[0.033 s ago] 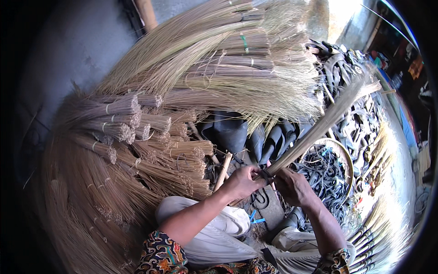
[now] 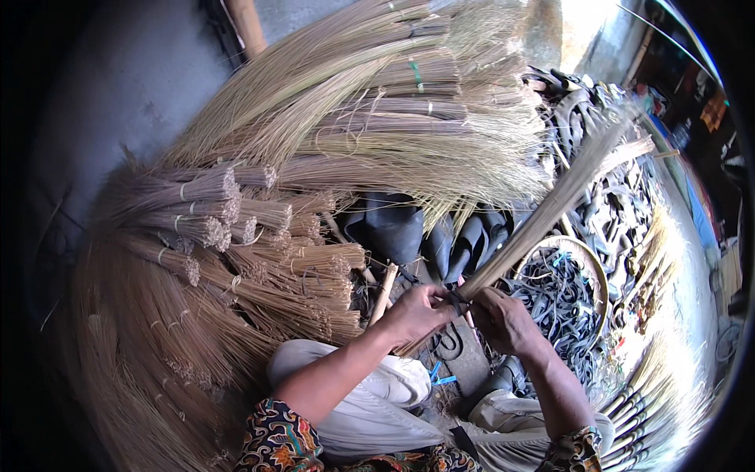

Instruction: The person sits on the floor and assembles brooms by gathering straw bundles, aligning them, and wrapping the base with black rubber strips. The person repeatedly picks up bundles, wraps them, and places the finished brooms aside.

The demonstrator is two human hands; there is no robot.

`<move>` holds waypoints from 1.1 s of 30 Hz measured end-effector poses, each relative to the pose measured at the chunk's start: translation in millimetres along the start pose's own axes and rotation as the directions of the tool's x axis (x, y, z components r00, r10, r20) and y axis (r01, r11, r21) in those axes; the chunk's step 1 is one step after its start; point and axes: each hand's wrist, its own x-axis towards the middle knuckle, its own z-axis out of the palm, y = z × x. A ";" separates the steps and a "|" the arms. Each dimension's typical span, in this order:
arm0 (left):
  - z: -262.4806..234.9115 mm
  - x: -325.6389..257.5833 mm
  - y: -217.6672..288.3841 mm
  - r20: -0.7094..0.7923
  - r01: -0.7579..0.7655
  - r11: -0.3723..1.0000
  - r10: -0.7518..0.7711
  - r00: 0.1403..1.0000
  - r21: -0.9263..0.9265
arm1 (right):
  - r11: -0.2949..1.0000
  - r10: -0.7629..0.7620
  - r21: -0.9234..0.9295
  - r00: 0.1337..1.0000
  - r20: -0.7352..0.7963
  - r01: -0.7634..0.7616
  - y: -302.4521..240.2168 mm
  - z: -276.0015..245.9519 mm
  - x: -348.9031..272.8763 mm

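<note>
A long bundle of thin dry stalks [image 2: 535,219] runs from between my hands up to the far right, its brushy tip spread out. My left hand [image 2: 422,316] is closed round the narrow lower end of this bundle. A black rubber strip [image 2: 458,302] wraps the bundle between my two hands. Close beside the wrap, my right hand [image 2: 507,321] is curled, its fingers pinched at the strip; the fingertips are partly hidden. Below my hands, a loop of black strip [image 2: 450,344] hangs or lies over a dark board [image 2: 474,366].
Large heaps of tied stalk bundles [image 2: 314,287] fill the left and far side. A round basket [image 2: 604,287] of black strips stands at right, near a pile of rubber scraps [image 2: 578,118]. Finished brooms [image 2: 629,421] lie at the lower right. A wooden stick [image 2: 384,295] leans left of my hands.
The bundle's tip has shifted slightly up and left, and the whole view has moved a little. Both hands keep their hold at the wrap.
</note>
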 end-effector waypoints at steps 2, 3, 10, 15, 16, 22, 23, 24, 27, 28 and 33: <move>-0.5 -0.8 8.3 0.050 -0.041 0.957 0.057 0.997 -0.288 | 0.998 -0.044 0.039 0.998 -0.042 0.046 -0.3 4.3 -2.5; 0.2 -2.5 12.8 0.025 -0.065 0.937 0.079 0.997 -0.344 | 0.997 -0.025 0.067 0.999 -0.020 0.026 -0.9 7.8 -3.0; 19.6 -5.5 28.8 -0.130 -0.299 0.952 0.289 0.948 -0.063 | 0.980 0.198 0.060 0.895 -0.400 -0.190 -10.5 35.4 -3.3; 21.8 3.8 23.0 -0.171 -0.345 0.937 0.348 0.922 0.047 | 0.991 0.097 -0.031 0.855 -0.509 -0.131 -15.6 45.9 -1.9; 22.0 4.5 22.0 -0.170 -0.325 0.944 0.328 0.929 0.048 | 0.988 0.106 -0.041 0.846 -0.523 -0.149 -16.9 47.7 -1.2; 22.3 -4.5 21.7 -0.117 -0.379 0.897 0.412 0.904 0.227 | 0.939 0.117 -0.218 0.844 -0.523 -0.265 -15.8 41.5 0.3; 22.6 -5.2 23.0 -0.106 -0.264 0.939 0.292 0.950 0.221 | 0.936 0.156 -0.191 0.833 -0.532 -0.297 -11.9 36.3 0.8; 20.9 -6.6 24.4 -0.071 -0.298 0.947 0.308 0.949 0.123 | 0.940 0.129 -0.218 0.862 -0.490 -0.264 -9.6 32.0 -2.7; 20.6 -8.5 27.3 -0.029 -0.344 0.938 0.343 0.939 -0.045 | 0.979 0.056 -0.159 0.922 -0.384 -0.125 0.8 22.1 -12.2; 24.9 -8.3 27.6 -0.021 -0.413 0.908 0.413 0.911 -0.075 | 0.993 0.108 0.006 0.913 -0.394 -0.115 1.9 23.4 -15.8; 49.6 -5.0 41.9 -0.034 -0.597 0.797 0.597 0.801 -0.093 | 0.583 0.339 0.805 0.934 -0.113 -0.115 -18.3 63.2 -30.4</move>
